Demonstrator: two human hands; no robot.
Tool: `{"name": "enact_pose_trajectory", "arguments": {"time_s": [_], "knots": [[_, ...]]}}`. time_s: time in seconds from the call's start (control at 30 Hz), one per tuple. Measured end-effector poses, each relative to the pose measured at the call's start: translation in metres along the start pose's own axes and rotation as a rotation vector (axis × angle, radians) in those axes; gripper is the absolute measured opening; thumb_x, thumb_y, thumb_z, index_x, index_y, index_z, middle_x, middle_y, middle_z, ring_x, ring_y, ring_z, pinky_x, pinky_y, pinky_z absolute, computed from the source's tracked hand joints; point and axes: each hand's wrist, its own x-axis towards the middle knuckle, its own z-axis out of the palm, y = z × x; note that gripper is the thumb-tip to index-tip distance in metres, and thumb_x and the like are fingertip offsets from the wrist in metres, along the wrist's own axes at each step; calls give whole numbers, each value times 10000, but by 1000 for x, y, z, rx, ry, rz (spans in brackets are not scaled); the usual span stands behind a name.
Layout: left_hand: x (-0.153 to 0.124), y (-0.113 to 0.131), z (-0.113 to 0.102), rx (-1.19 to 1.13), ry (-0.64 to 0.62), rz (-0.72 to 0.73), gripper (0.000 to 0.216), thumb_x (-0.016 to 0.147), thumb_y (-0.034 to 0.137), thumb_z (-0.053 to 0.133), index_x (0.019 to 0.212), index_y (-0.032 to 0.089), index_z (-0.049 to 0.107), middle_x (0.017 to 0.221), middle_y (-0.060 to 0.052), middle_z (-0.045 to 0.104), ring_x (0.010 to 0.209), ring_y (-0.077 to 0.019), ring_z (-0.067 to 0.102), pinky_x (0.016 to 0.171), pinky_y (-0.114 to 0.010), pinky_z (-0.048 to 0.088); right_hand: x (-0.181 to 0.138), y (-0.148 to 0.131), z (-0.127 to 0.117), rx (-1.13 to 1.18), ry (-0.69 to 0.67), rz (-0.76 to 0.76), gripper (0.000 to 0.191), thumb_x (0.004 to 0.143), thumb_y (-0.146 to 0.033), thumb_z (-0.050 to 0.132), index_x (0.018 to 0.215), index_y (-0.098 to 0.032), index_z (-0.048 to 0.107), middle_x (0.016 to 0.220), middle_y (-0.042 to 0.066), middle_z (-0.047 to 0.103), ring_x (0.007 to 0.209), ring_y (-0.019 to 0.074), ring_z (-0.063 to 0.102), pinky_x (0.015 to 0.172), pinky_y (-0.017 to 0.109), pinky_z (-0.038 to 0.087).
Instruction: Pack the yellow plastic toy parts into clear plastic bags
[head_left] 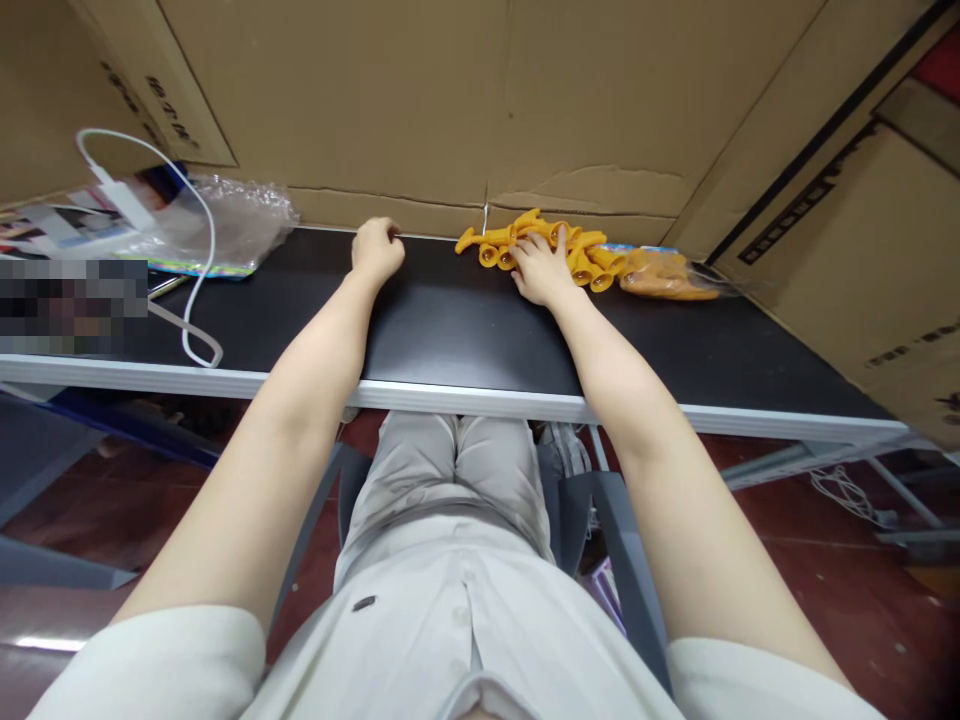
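A heap of yellow-orange plastic horn-shaped pieces [592,262] lies near the back of the black table [465,330], several of them with flared round ends turned towards me. My right hand [541,268] rests on the left part of this heap, fingers spread and touching the pieces, none gripped. To the left of the heap, apart from it, my left hand [377,250] is at the table's back edge. Its fingers are curled in a loose fist, and nothing shows in them. Beside the heap on the right is a clear plastic bag [667,275] with more orange pieces inside.
Cardboard panels [480,100] stand along the back and the right side. On the left lie an opened clear plastic bag [240,225] and a white cable [212,240] with a plug. A metal rim [465,398] runs along the table's front, close to my lap.
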Motion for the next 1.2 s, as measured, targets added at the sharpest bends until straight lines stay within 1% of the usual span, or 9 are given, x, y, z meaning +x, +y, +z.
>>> {"name": "enact_pose_trajectory", "arguments": {"time_s": [0.2,0.3,0.33,0.43,0.6,0.73,0.87,1.07,1.2], "knots": [[13,-36,-13,90,158,-206,538,784,313,833,1298,194,728,1666,-275,540,1654,-517,359,1354,-805,209,2,5,5,-23,19,-25,666,1031,-276,535,1686,-150,519,1698,233,547,1676,470,353,1308,904,81],[10,-48,-30,226,110,-299,534,938,349,795,1377,73,667,1735,-323,448,1750,-459,131,1319,-780,151,4,8,8,-9,27,-27,659,1026,-246,515,1679,-163,530,1697,229,549,1685,461,345,1303,909,99],[7,-50,-38,294,49,-323,598,965,243,771,1442,-59,572,1762,-385,345,1752,-446,63,1284,-754,99,4,8,8,-7,23,-24,665,1020,-230,508,1681,-161,528,1705,229,541,1689,459,338,1305,907,98],[-4,-53,-62,454,-5,-400,866,851,95,741,1610,-142,396,1822,-397,187,1759,-441,117,1390,-722,-1,5,8,9,2,14,-21,703,993,-183,493,1695,-147,514,1725,232,520,1698,464,325,1313,901,72],[-14,-59,-93,473,19,-449,1027,814,190,661,1720,-105,279,1880,-286,55,1773,-424,9,1348,-787,-115,6,9,10,7,21,-23,723,982,-174,506,1705,-150,506,1724,220,526,1701,468,319,1313,907,32],[-16,-69,-115,470,133,-558,1079,872,361,561,1776,-67,156,1902,-206,-83,1771,-421,-45,1374,-770,-14,6,9,9,-2,7,-13,700,992,-178,497,1690,-131,515,1735,218,511,1711,439,313,1338,876,66],[-22,-83,-133,454,161,-598,1084,907,491,406,1780,-72,99,1908,-178,-93,1768,-426,-45,1345,-832,43,5,6,7,-8,-8,-2,698,988,-178,491,1682,-108,521,1740,228,500,1716,440,303,1350,860,60],[-28,-105,-147,384,178,-643,1152,864,590,399,1798,-13,97,1914,-96,-137,1764,-435,-107,1328,-869,90,7,12,12,-4,18,-12,679,1000,-204,509,1676,-155,545,1720,210,530,1699,452,328,1336,882,84],[-29,-115,-150,420,192,-616,1006,962,532,358,1805,34,127,1916,-88,-124,1771,-421,4,1338,-829,206,7,14,14,14,33,-29,675,1003,-221,528,1675,-166,547,1704,212,547,1691,461,336,1317,906,84]]}}
